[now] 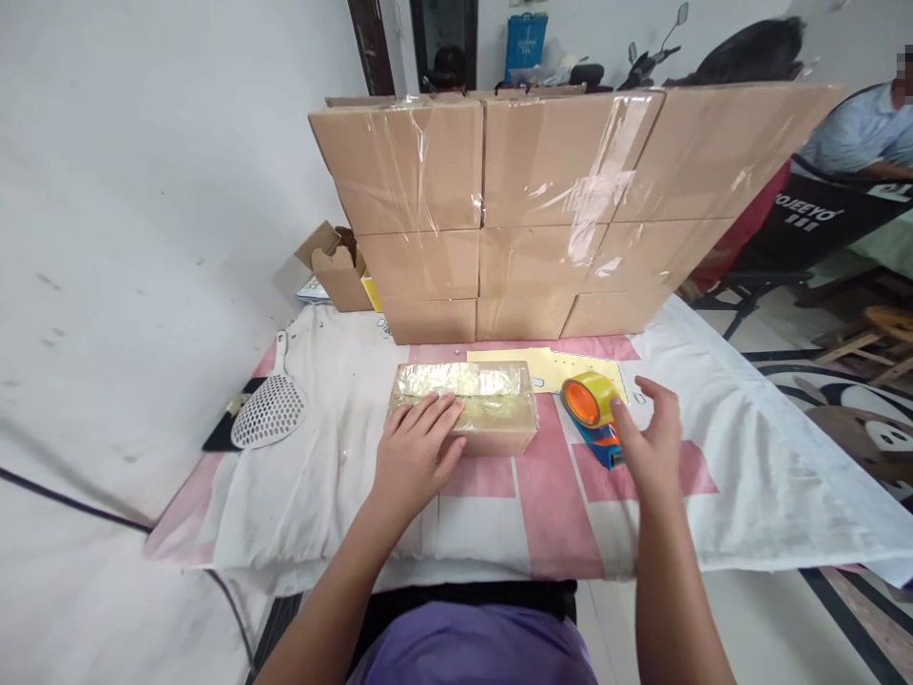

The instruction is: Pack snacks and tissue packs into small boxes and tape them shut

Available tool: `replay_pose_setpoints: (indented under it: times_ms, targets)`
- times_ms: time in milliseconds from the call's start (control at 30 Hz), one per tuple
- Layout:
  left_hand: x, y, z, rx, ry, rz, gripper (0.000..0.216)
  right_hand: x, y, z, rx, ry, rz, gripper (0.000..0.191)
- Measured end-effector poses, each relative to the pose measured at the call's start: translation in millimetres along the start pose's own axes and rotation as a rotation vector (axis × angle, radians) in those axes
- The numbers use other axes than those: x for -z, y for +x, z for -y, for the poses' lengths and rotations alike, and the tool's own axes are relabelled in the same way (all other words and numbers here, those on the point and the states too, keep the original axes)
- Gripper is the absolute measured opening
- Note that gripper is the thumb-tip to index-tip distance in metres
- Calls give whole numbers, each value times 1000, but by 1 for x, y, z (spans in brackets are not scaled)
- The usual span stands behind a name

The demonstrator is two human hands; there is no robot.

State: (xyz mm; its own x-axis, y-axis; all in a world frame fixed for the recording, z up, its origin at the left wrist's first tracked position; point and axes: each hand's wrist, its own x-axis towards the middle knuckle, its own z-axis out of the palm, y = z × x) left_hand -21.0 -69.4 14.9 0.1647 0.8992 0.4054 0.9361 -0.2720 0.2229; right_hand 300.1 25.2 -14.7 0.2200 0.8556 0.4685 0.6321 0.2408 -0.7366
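Observation:
A small cardboard box (499,409) with shiny tape across its top lies on the cloth in front of me. My left hand (420,438) rests flat on its top left part, fingers stretched out. To the right of the box stands a tape dispenser (603,442) in blue and orange, carrying a roll of yellow tape (603,392). Beside that roll is my right hand (652,428), fingers apart and curved; the thumb is close to the roll's right side, and I cannot tell if it touches. Under the dispenser's far side lies a yellow sheet (571,364).
Stacked taped cartons (534,190) form a wall along the table's back. A white perforated skimmer (271,409) lies at the left on something black. An opened carton (339,271) stands behind, near the wall. A person (856,128) sits at far right by a black chair (806,219).

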Motion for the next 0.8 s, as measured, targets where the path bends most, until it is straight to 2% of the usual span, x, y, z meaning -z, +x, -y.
replay_pose_setpoints:
  times_ms: [67, 133, 200, 267, 467, 533, 667, 800]
  targets:
    - [2, 4, -3, 9, -6, 10, 43, 7, 4, -26, -184, 49, 189, 64]
    - [3, 9, -7, 26, 6, 15, 43, 9, 9, -44, -264, 126, 395, 65]
    - [3, 12, -11, 45, 25, 14, 43, 8, 12, -52, -221, 135, 496, 57]
    - [2, 13, -14, 55, 34, 7, 44, 5, 14, -50, -152, 112, 537, 51]
    - [-4, 12, -22, 46, 82, -47, 58, -18, -11, -30, -229, 380, 557, 49]
    - [-4, 13, -26, 30, 98, -15, 59, -27, -21, -29, -177, 406, 533, 45]
    - [-4, 17, -33, 52, 96, 72, 50, -35, -31, -34, 30, 322, 357, 35]
    - [-6, 20, -32, 46, 86, 61, 49, -34, -35, -31, -1, 404, 386, 36]
